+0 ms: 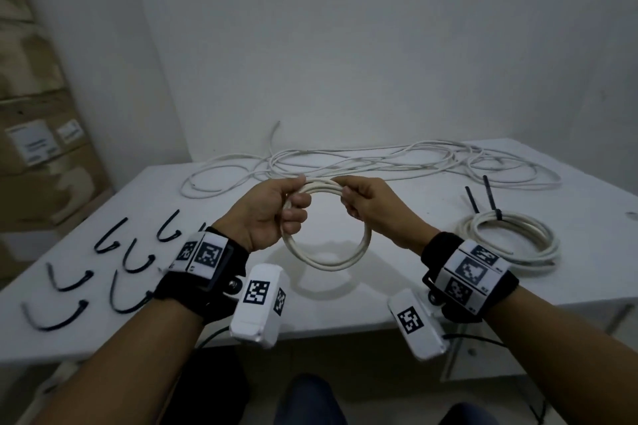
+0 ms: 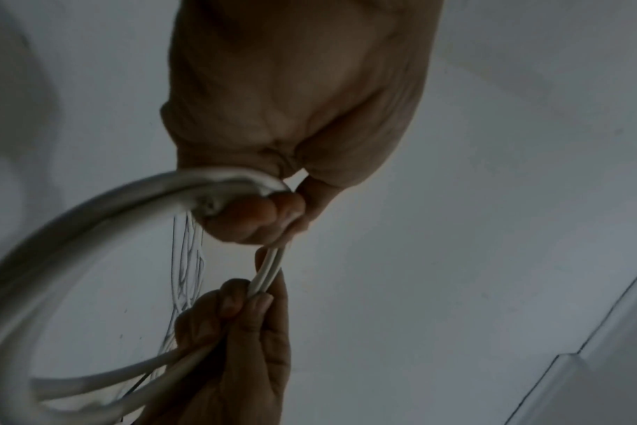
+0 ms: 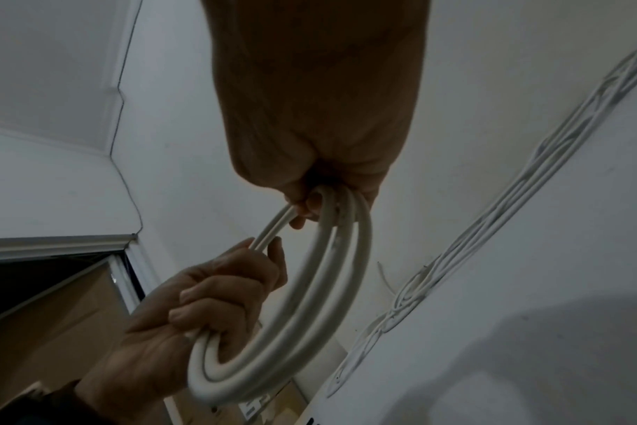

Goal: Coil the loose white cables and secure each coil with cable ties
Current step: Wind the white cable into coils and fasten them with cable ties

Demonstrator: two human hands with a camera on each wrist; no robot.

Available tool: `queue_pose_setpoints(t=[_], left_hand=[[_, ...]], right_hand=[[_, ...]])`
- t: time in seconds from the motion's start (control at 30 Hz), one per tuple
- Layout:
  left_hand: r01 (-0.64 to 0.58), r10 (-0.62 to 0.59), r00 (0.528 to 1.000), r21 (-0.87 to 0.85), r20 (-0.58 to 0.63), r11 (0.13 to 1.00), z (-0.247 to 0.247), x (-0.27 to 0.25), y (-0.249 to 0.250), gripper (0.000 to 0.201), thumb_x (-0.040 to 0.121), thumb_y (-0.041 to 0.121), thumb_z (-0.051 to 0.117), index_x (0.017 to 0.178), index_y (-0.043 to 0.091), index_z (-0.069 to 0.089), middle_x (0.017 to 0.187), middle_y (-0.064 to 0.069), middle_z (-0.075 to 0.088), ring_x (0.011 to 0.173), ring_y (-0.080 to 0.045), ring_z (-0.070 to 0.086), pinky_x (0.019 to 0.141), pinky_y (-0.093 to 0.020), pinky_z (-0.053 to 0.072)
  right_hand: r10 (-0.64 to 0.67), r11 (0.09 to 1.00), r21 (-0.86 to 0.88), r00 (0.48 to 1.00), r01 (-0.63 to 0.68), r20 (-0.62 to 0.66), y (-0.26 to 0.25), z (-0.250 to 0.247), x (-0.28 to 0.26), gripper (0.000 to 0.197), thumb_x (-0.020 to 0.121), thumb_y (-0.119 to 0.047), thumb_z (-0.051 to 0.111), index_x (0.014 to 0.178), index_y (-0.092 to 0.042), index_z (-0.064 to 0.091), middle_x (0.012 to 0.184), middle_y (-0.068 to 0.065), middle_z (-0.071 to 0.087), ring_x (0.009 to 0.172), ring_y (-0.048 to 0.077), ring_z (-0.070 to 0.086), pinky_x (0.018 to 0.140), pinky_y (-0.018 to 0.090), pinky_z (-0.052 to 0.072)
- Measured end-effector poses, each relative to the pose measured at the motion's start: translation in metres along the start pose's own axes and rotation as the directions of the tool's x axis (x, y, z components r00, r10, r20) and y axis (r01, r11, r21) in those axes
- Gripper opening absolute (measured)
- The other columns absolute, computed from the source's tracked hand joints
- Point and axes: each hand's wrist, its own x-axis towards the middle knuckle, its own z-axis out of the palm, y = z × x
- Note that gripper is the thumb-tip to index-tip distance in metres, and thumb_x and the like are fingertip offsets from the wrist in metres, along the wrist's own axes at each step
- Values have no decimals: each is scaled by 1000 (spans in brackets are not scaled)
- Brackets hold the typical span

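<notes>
Above the white surface (image 1: 397, 290), the left hand (image 1: 267, 214) and right hand (image 1: 374, 205) both grip the top of a white cable coil (image 1: 328, 260), loose cables (image 1: 379, 159) lying beyond it.

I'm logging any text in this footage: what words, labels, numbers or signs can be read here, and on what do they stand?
No text reads.
White paper labels on the brown cardboard boxes: print too blurred.
Black-and-white square code markers on the left wristband, the right wristband and the white camera housings: patterns, no letters.
</notes>
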Motion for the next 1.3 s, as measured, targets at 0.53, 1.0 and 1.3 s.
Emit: queue_pose_setpoints(t=[0.53,1.0,1.3], left_hand=[[-80,149,908,188,-391,979,-134,-93,22,28,99,21,44,72,22,39,51,8,36,33,-3,21,30,-11,17],[-108,162,871,142,-464,984,-164,-116,19,26,99,21,46,74,22,38,51,8,35,34,-3,22,31,-13,17],[-121,160,908,121,-388,985,-119,-71,13,28,98,21,45,72,22,35,51,9,34,34,-5,21,31,-14,17]], right_hand=[[338,935,-276,797,-223,500,-7,116,40,24,97,-14,48,116,-6,60,79,10,62,63,20,62,56,27,52],[326,685,-679,722,265,610,-12,176,39,11,89,-15,59,100,-14,60,96,7,62,75,20,56,62,26,44],[284,582,-756,797,299,533,-31,65,4,9,92,-18,56,87,-26,53,105,2,55,92,23,58,77,34,47]])
